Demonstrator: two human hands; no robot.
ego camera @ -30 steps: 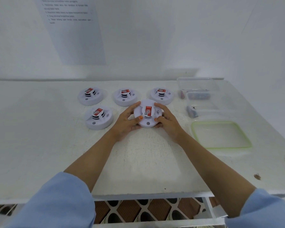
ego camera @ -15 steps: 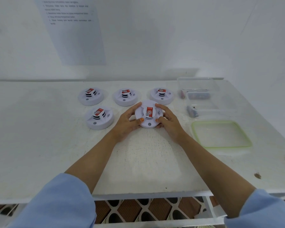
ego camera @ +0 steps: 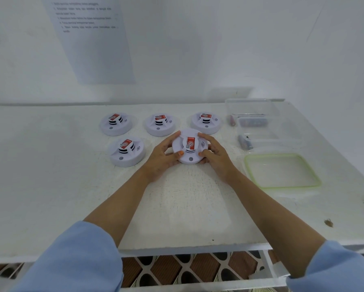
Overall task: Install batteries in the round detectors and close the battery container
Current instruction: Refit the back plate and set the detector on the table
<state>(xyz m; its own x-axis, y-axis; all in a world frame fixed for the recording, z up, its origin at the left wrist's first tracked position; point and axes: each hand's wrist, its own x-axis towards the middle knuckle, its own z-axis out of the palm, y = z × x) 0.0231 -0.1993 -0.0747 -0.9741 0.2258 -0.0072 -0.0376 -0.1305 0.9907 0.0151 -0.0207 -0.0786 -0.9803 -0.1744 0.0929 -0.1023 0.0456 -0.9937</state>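
Observation:
Several round white detectors with red labels sit on the white table [ego camera: 50, 186]. My left hand [ego camera: 162, 160] and my right hand [ego camera: 215, 159] grip one detector [ego camera: 190, 149] from both sides at the table's middle. A second detector [ego camera: 127, 152] lies to its left. Three more stand in a row behind: detector [ego camera: 116, 124], detector [ego camera: 160, 124], detector [ego camera: 206, 122]. At the right stands a clear battery container [ego camera: 267, 123] with a battery pack inside. Loose batteries [ego camera: 245, 142] lie at its near left side. Its green-rimmed lid [ego camera: 282, 170] lies flat in front of it.
A pinkish battery [ego camera: 232, 120] lies beside the container's left wall. A printed sheet [ego camera: 92, 39] hangs on the white wall behind the table. The table's front edge runs near my sleeves, with patterned floor below.
The held detector has shifted slightly away from me and turned a little between my hands. Both hands stay on its sides.

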